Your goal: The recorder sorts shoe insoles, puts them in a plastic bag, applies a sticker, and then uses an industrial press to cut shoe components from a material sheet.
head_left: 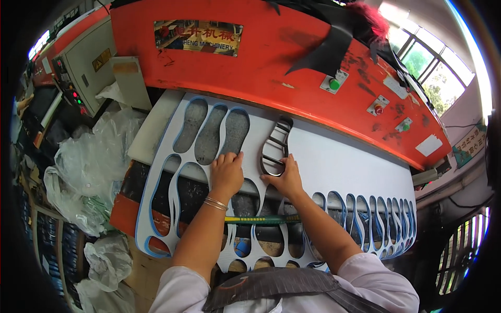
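A foot-shaped metal cutting die with crossbars stands on a white sheet with blue cut edges. My right hand grips the heel end of the die, thumb at its near side and fingers along its right side. To the left, my left hand rests on the sheet's narrow strips below a row of foot-shaped cutouts, its fingers reaching forward and holding nothing. Through the cutouts a worn grey surface shows. More cutouts run along the sheet's near edge, partly hidden by my forearms.
A red press beam spans the far side, with a green button and a red button. Crumpled clear plastic bags lie at left below a grey control box. A green-yellow bar crosses under my forearms.
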Available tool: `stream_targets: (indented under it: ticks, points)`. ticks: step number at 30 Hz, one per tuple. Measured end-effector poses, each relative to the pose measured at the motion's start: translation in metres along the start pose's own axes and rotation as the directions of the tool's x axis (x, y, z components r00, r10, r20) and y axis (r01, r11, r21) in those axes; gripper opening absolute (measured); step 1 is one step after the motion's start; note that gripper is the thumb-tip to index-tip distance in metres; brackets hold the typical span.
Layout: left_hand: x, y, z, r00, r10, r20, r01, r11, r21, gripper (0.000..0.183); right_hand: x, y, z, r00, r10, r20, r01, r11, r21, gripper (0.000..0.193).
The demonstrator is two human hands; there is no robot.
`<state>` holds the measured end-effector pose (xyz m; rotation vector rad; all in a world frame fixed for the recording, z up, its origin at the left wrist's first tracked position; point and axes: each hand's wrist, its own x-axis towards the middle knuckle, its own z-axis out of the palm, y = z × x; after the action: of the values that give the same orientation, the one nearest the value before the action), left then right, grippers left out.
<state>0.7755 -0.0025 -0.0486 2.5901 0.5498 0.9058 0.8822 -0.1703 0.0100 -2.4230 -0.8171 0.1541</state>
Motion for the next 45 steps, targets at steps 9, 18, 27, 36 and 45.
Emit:
stream_targets:
  ticks: [9,18,27,36,45]
  points:
    - [-0.006,-0.004,0.002,0.999,-0.025,0.032,0.027,0.999,-0.044,0.035,0.006,-0.007,0.035,0.975,-0.221,0.021,0.221,0.975,0.001,0.08]
    - [-0.001,-0.003,-0.005,1.0,-0.003,0.018,0.004,1.0,-0.031,0.038,0.01,-0.003,0.04,0.902,-0.418,-0.104,0.396,0.9,-0.18,0.084]
    - [0.007,0.003,-0.005,0.981,-0.069,0.18,0.057,0.996,0.071,0.043,0.004,-0.005,0.005,0.929,-0.357,0.096,0.365,0.928,-0.078,0.094]
    - [0.111,0.173,-0.039,0.955,0.293,-0.041,-0.249,0.722,-0.646,0.017,0.034,0.189,-0.332,-0.002,0.039,-0.999,0.446,0.894,0.034,0.037]
    - [0.18,0.262,-0.072,0.909,0.383,-0.162,-0.415,0.802,-0.43,0.036,0.044,0.216,-0.419,0.052,0.124,-0.991,-0.034,0.992,0.122,0.072]
